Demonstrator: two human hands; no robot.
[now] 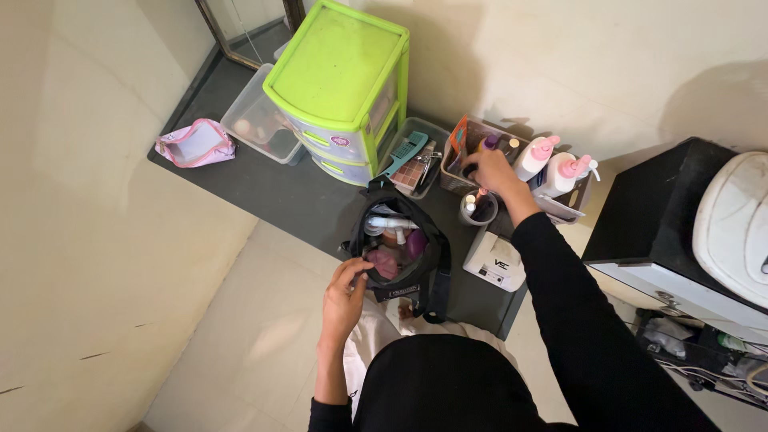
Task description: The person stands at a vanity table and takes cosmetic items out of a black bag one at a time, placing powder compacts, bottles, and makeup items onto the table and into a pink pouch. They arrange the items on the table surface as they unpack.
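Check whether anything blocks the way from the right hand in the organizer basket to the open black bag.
Nothing visible does. The right hand is in the basket; only bare dark mat lies between it and the black bag, with a small cup beside the path.

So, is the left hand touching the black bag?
Touching. The head view shows the left hand gripping the rim of the open black bag, fingers curled over its edge.

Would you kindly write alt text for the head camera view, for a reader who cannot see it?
A person's left hand holds open a black bag of toiletries on a dark mat, while the right hand reaches into a container of bottles. A lime-green drawer unit stands behind.
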